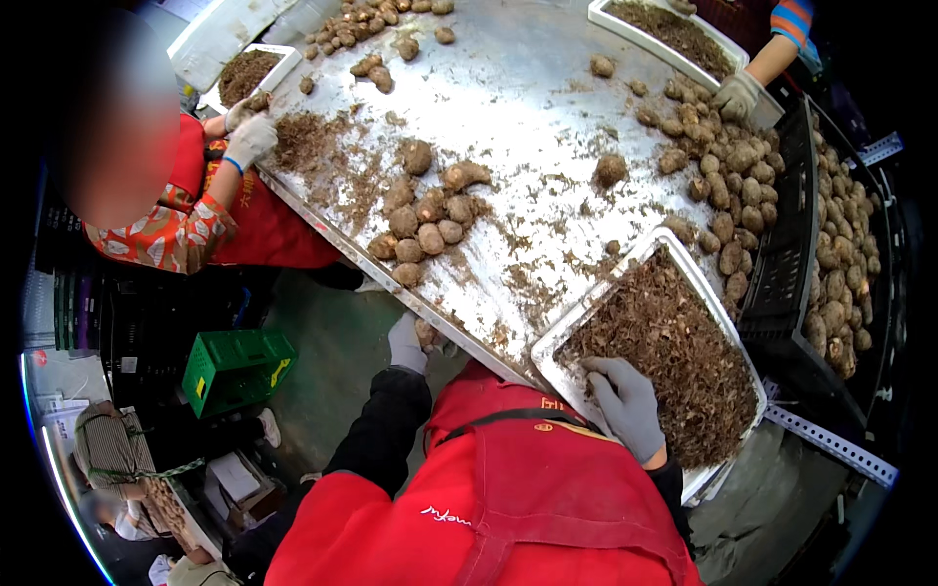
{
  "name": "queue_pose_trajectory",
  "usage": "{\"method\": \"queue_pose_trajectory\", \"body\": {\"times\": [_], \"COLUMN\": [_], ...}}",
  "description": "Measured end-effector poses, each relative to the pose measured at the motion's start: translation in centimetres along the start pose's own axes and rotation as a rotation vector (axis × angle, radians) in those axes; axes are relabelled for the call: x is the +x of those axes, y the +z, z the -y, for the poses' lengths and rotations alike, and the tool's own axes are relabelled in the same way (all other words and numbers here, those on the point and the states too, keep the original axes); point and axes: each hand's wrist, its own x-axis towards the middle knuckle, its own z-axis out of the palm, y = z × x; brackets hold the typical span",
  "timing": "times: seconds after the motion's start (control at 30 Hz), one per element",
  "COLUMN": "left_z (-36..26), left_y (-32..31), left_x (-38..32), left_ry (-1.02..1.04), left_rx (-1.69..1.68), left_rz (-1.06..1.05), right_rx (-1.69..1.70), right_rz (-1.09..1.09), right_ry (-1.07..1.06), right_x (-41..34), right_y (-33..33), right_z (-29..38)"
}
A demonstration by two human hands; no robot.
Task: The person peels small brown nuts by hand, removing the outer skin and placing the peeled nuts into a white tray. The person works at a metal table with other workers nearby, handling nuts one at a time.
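My left hand, in a grey glove, is beyond the metal table's near edge, closed around a brown taro corm. Over the near rim of a white foam box hangs my right hand, also gloved. Its thumb and fingers point toward the rim; whether something small sits between them is hidden. Brown fibrous peelings fill the box. A loose pile of taro corms rests on the table ahead of my left hand, and one single corm lies farther right.
A black crate full of corms stands at right beside a heap of corms. One co-worker's gloved hands hold a corm at left; another gloved hand touches the heap. A green crate is on the floor.
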Motion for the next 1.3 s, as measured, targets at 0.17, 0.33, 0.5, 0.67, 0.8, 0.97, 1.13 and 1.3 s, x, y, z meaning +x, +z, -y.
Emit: {"method": "queue_pose_trajectory", "body": {"times": [0.17,0.33,0.5,0.67,0.8,0.97,1.13,1.3], "left_z": [-3.9,-4.7,-7.4,-0.4,-3.9,-1.6,-1.0,-1.0], "left_y": [2.0,4.8,2.0,1.9,4.4,0.7,0.7,1.6], "left_x": [-2.6,-4.6,-8.1,-2.3,-3.7,-4.5,-3.6,-4.1], "left_ry": [-0.251,-0.268,-0.425,-0.059,-0.390,-0.504,-0.636,-0.612], "left_rx": [-0.458,-0.771,-0.576,-0.364,-0.676,-0.455,-0.687,-0.801], "left_rz": [-0.103,-0.117,0.273,0.294,0.163,0.561,0.514,0.286], "right_rx": [0.056,-0.009,-0.004,0.004,-0.032,-0.042,-0.006,-0.030], "right_rz": [0.058,0.103,0.037,0.086,0.092,0.064,0.074,0.074], "right_ry": [0.052,0.030,0.090,0.062,0.053,0.090,0.086,0.117], "right_x": [0.4,0.7,-0.4,1.0,0.8,0.2,0.9,0.6], "right_y": [0.5,0.6,0.3,0.9,0.5,0.5,0.6,0.5], "right_z": [0.3,0.9,-1.0,0.2,0.4,-1.5,0.3,-0.2]}}
